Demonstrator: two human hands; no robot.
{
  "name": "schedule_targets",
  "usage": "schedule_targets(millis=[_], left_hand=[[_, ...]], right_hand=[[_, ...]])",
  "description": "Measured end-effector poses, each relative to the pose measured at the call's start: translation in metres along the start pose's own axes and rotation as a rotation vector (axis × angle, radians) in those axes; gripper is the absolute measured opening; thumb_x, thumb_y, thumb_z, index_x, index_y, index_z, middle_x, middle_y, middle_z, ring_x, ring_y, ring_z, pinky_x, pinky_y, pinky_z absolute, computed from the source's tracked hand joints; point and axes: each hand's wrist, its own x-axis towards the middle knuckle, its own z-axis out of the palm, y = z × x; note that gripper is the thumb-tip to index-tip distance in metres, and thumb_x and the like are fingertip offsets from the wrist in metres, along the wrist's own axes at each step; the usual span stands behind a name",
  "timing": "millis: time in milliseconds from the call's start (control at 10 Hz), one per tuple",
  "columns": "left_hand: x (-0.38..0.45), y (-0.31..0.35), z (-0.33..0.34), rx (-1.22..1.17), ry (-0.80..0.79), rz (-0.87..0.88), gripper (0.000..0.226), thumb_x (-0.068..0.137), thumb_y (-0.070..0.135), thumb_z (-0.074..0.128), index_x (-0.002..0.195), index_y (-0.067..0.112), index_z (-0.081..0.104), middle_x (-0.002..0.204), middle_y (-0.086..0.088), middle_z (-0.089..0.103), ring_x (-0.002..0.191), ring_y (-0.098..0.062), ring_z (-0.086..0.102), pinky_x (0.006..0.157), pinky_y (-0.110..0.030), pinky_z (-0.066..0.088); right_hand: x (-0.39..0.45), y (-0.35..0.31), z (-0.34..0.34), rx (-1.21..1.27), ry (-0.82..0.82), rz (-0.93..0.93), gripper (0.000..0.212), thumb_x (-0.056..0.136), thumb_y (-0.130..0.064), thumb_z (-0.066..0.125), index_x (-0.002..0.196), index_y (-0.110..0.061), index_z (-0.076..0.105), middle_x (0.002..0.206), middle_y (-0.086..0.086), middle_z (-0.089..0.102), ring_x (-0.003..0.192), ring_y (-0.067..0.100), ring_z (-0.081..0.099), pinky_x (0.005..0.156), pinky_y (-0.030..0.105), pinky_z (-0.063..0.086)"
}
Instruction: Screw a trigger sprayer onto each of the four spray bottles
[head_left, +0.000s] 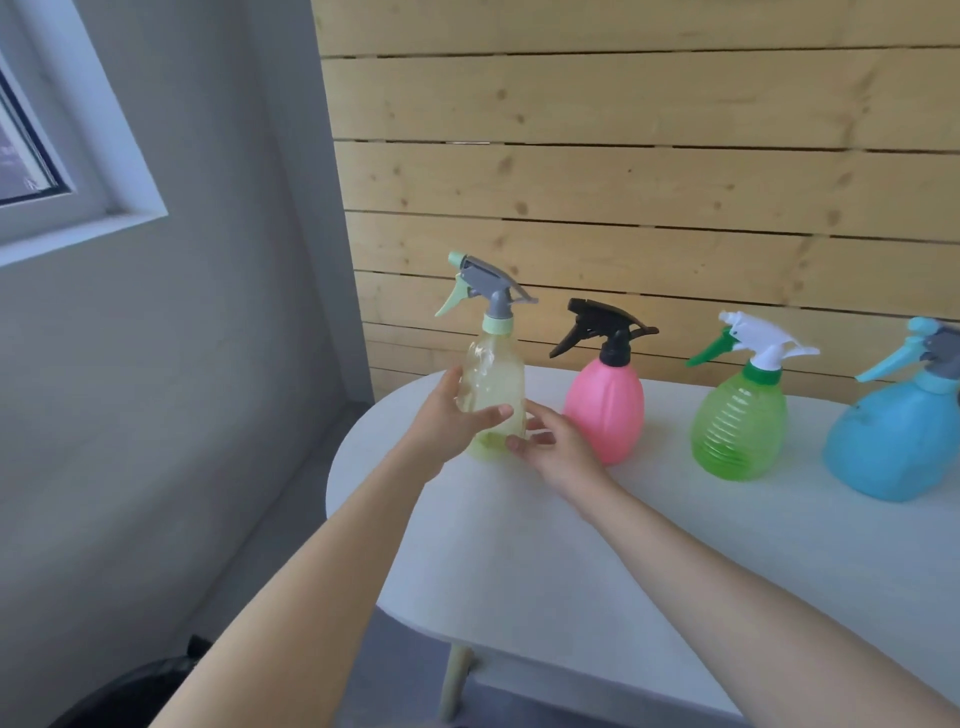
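I'm looking at four bottles lined up across the middle of the frame on the white table (519, 561), and every one is wearing a sprayer: the yellow bottle (491, 395) at centre-left with its grey sprayer (488, 286), the pink bottle (605, 415) with a black sprayer (602, 327), the green bottle (740, 426) with a white sprayer (753, 343), and the blue bottle (904, 441) running off the right edge with its sprayer (930, 351) partly cut off. I'm reading that as the job being at or near its end, though I'm not able to tell from here whether each collar is fully tight. Both hands are working the yellow bottle, which is standing upright near the table's left end. My left hand (447, 421) is wrapping the body from the left, thumb lying across the front. My right hand (556, 447) is sitting low at the base on the right, fingers loosely curled and touching the bottle, more steadying than clamping.
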Motion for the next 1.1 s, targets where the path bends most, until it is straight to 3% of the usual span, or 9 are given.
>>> schedule_targets(millis=[100, 200, 400, 600, 700, 800, 900, 1000, 1100], left_hand=[[0.016, -0.008, 0.003, 0.057, 0.023, 0.036, 0.076, 0.072, 0.03, 0.077, 0.136, 0.03, 0.035, 0.125, 0.003, 0.051, 0.112, -0.017, 0.049, 0.085, -0.03, 0.042], [0.025, -0.018, 0.002, 0.051, 0.034, 0.046, 0.075, 0.074, 0.028, 0.075, 0.136, 0.027, 0.034, 0.127, 0.001, 0.052, 0.113, -0.018, 0.05, 0.082, -0.027, 0.045], [0.032, -0.027, 0.001, 0.05, 0.064, 0.029, 0.076, 0.075, 0.028, 0.075, 0.137, 0.025, 0.032, 0.136, -0.005, 0.046, 0.124, -0.024, 0.045, 0.101, -0.046, 0.044], [0.031, -0.026, 0.003, 0.051, 0.055, 0.026, 0.082, 0.077, 0.028, 0.072, 0.142, 0.027, 0.023, 0.139, -0.006, 0.044, 0.127, -0.025, 0.043, 0.1, -0.044, 0.044], [0.029, -0.024, 0.005, 0.066, 0.067, 0.018, 0.092, 0.077, 0.029, 0.073, 0.146, 0.028, 0.012, 0.146, -0.006, 0.035, 0.131, -0.028, 0.038, 0.102, -0.045, 0.042], [0.022, -0.02, 0.005, 0.117, 0.082, -0.034, 0.104, 0.074, 0.035, 0.074, 0.147, 0.029, 0.0, 0.154, -0.007, 0.021, 0.138, -0.03, 0.028, 0.102, -0.038, 0.039], [0.004, -0.011, 0.009, 0.247, 0.185, -0.041, 0.099, 0.077, 0.038, 0.071, 0.147, 0.028, 0.003, 0.154, -0.008, 0.016, 0.139, -0.029, 0.025, 0.089, -0.033, 0.036], [-0.017, 0.0, 0.014, 0.382, 0.398, 0.106, 0.069, 0.082, 0.031, 0.064, 0.141, 0.02, 0.029, 0.142, -0.009, 0.034, 0.131, -0.026, 0.033, 0.1, -0.039, 0.038], [-0.041, 0.021, 0.03, 0.398, 0.466, 0.288, 0.038, 0.084, 0.017, 0.056, 0.121, 0.018, 0.05, 0.122, -0.004, 0.05, 0.104, -0.016, 0.051, 0.085, -0.033, 0.046]], right_hand=[[0.015, 0.006, 0.006, -0.03, 0.043, 0.005, 0.053, 0.085, -0.021, 0.064, 0.134, -0.028, 0.045, 0.112, -0.003, 0.053, 0.093, 0.015, 0.053, 0.076, 0.024, 0.042], [0.018, 0.011, 0.014, -0.103, 0.069, -0.031, 0.057, 0.088, -0.019, 0.059, 0.14, -0.027, 0.038, 0.116, -0.006, 0.051, 0.088, 0.009, 0.054, 0.074, 0.018, 0.044], [0.017, 0.011, 0.022, -0.238, 0.054, -0.023, 0.068, 0.089, -0.023, 0.055, 0.147, -0.025, 0.02, 0.135, 0.006, 0.047, 0.11, 0.021, 0.053, 0.095, 0.04, 0.047], [0.014, 0.007, 0.023, -0.241, 0.06, -0.009, 0.071, 0.087, -0.027, 0.058, 0.147, -0.024, 0.019, 0.137, 0.006, 0.046, 0.11, 0.023, 0.053, 0.094, 0.041, 0.047], [0.012, 0.005, 0.022, -0.189, 0.059, 0.005, 0.069, 0.087, -0.027, 0.058, 0.146, -0.022, 0.023, 0.135, 0.005, 0.05, 0.101, 0.021, 0.056, 0.086, 0.034, 0.049], [0.007, 0.004, 0.019, -0.162, 0.062, 0.061, 0.07, 0.086, -0.03, 0.058, 0.146, -0.021, 0.024, 0.14, 0.003, 0.047, 0.105, 0.02, 0.057, 0.088, 0.033, 0.048], [-0.009, -0.004, 0.01, -0.149, 0.052, 0.069, 0.062, 0.086, -0.027, 0.058, 0.142, -0.019, 0.032, 0.143, 0.0, 0.042, 0.1, 0.016, 0.056, 0.085, 0.032, 0.047], [-0.03, -0.016, -0.007, -0.094, 0.054, 0.055, 0.045, 0.086, -0.02, 0.057, 0.13, -0.019, 0.046, 0.127, 0.002, 0.053, 0.09, 0.014, 0.056, 0.072, 0.027, 0.046], [-0.068, -0.042, -0.038, -0.067, 0.141, -0.081, 0.025, 0.087, -0.013, 0.052, 0.108, -0.024, 0.058, 0.099, -0.004, 0.061, 0.086, 0.018, 0.062, 0.067, 0.027, 0.049]])
